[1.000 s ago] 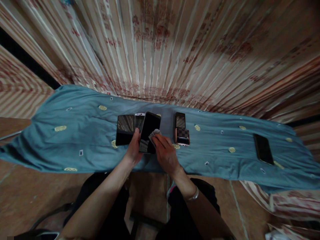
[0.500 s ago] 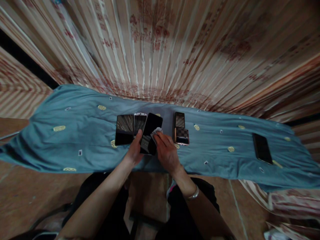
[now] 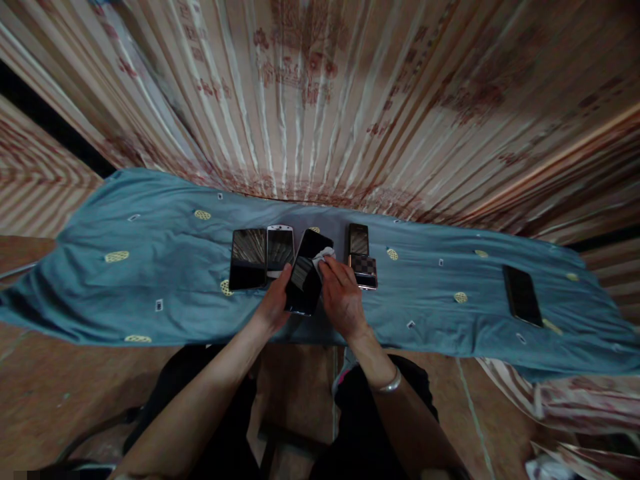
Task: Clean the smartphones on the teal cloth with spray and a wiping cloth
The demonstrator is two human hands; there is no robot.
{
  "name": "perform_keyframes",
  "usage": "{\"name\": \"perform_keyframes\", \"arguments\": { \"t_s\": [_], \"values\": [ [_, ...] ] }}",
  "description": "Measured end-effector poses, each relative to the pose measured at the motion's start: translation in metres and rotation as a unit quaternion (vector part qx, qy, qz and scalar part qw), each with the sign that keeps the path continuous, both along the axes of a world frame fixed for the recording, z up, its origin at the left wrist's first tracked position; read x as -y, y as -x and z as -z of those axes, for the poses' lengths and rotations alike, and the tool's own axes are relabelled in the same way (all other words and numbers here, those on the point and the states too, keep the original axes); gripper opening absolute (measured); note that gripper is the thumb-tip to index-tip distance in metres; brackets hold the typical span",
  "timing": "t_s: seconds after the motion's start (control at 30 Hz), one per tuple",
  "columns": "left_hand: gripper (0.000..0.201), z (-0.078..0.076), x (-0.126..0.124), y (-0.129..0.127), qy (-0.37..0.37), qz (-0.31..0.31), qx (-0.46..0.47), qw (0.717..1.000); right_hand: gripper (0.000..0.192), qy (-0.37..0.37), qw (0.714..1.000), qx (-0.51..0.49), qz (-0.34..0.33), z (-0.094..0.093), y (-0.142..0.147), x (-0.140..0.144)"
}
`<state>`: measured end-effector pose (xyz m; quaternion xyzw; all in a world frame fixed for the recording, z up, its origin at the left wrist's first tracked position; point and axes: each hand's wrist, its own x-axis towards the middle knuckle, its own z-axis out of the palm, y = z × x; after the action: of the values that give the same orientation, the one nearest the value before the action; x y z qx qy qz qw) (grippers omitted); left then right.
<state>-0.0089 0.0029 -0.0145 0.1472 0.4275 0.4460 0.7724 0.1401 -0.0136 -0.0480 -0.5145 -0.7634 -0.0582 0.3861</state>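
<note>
Head view: left hand (image 3: 273,308) clamps black smartphone (image 3: 309,275); right hand (image 3: 343,297) pinches wipe (image 3: 323,255).
Beside white phone (image 3: 279,249), keep strokes light and the support firm.

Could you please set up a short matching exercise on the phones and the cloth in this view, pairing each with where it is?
Things:
1. black phone
2. small wipe
3. white-framed phone
4. lone dark phone

Places:
A. lying far out to the right on the blue cloth
B. pressed on a screen by the right hand
C. held by the left hand
D. lying flat beside a dark tablet

Pairs: 1-C, 2-B, 3-D, 4-A
</note>
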Motion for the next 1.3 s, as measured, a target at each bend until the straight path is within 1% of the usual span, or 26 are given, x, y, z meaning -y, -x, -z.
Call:
{"name": "perform_keyframes", "arguments": {
  "t_s": [0.17,0.27,0.43,0.63,0.73,0.83,0.93,1.03,1.13,1.3],
  "values": [
    [0.04,0.002,-0.004,0.003,0.008,-0.026,-0.017,0.999,0.04,0.015,1.0,0.01,-0.02,0.0,0.009,0.006],
    [0.037,0.002,-0.004,0.003,0.001,-0.031,-0.017,0.999,0.039,0.0,1.0,0.001,-0.031,0.0,0.009,0.005],
    [0.036,0.002,0.0,0.0,0.007,-0.014,-0.019,1.0,0.039,-0.021,1.0,0.005,0.003,0.0,0.0,-0.003],
    [0.038,0.0,0.005,-0.002,0.018,0.022,-0.005,1.0,0.042,-0.004,0.999,0.001,0.035,0.0,-0.01,-0.008],
    [0.038,-0.002,0.004,-0.002,0.016,0.012,-0.016,1.0,0.042,0.002,1.0,-0.004,0.031,0.001,-0.007,-0.006],
    [0.038,-0.003,0.001,0.0,0.012,-0.001,-0.024,1.0,0.041,0.006,1.0,-0.01,0.01,0.003,-0.003,-0.003],
    [0.036,-0.002,0.0,0.001,0.009,-0.004,-0.025,1.0,0.041,0.021,1.0,-0.009,0.0,0.003,-0.003,-0.002],
    [0.037,0.002,0.002,0.0,0.004,0.003,-0.014,1.0,0.042,0.026,1.0,-0.008,0.012,0.002,-0.006,-0.005],
    [0.038,0.004,0.004,-0.002,0.008,0.016,-0.006,1.0,0.042,0.012,0.999,-0.007,0.036,0.001,-0.01,-0.008],
    [0.035,0.005,0.006,-0.005,0.021,0.02,-0.031,0.999,0.04,-0.007,0.998,-0.008,0.054,-0.002,-0.014,-0.013]
  ]
}}
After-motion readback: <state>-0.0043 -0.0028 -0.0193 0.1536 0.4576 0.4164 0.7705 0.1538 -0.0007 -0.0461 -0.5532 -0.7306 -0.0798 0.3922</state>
